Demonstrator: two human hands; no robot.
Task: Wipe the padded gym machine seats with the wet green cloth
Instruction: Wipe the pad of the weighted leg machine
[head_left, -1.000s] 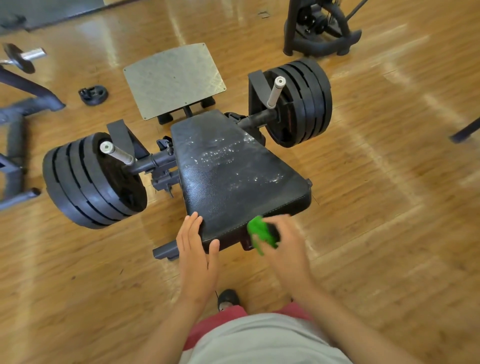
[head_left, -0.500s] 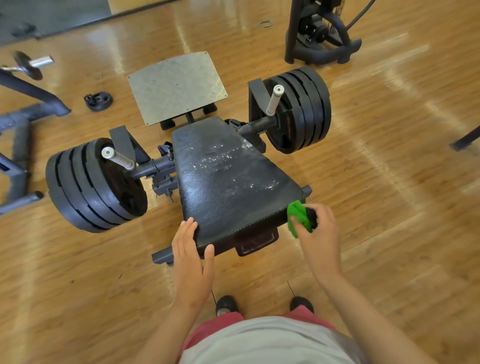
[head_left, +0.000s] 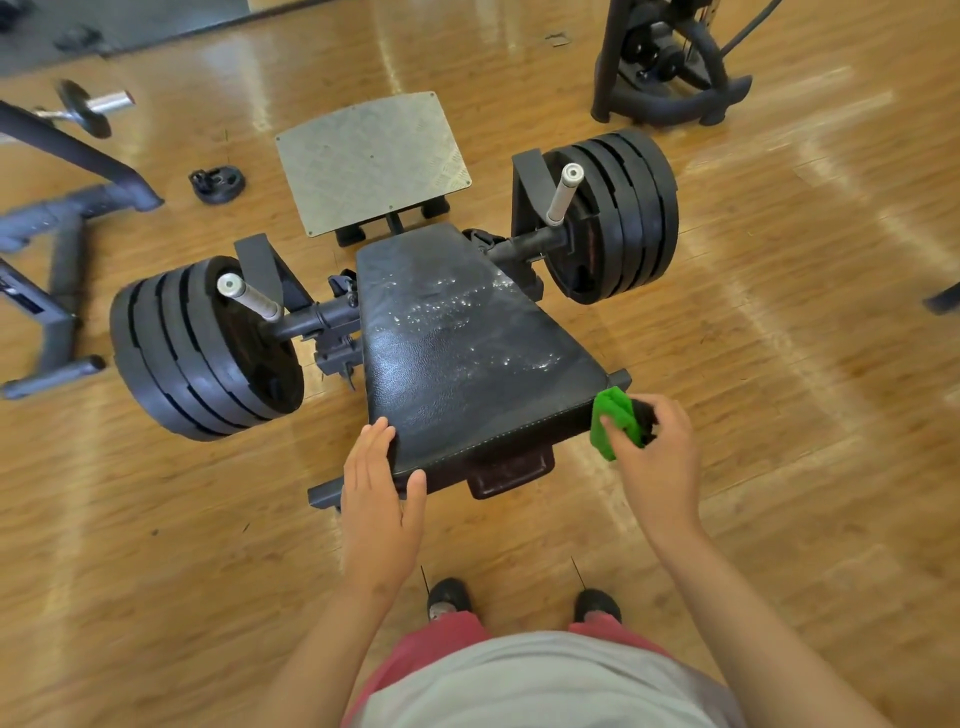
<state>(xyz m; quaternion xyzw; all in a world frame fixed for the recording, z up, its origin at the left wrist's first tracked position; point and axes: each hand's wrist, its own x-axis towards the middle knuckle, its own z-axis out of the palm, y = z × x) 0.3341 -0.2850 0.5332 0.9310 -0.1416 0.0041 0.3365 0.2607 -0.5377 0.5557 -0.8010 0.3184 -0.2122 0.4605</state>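
A black padded seat (head_left: 467, 348) lies low over the wooden floor, with wet streaks shining across its middle. My right hand (head_left: 657, 457) grips the bunched green cloth (head_left: 613, 422) against the seat's near right corner. My left hand (head_left: 379, 493) rests with straight fingers on the near left corner, thumb along the front edge.
Stacks of black weight plates flank the seat, one on the left (head_left: 202, 348), one on the right (head_left: 618, 213). A metal footplate (head_left: 371, 156) stands behind. A small plate (head_left: 216, 183) and a grey frame (head_left: 57, 228) lie left; another machine base (head_left: 670, 73) is at the back right.
My right hand has carried the green cloth from the middle of the seat's front edge rightward to its near right corner. The left hand has stayed on the left corner.
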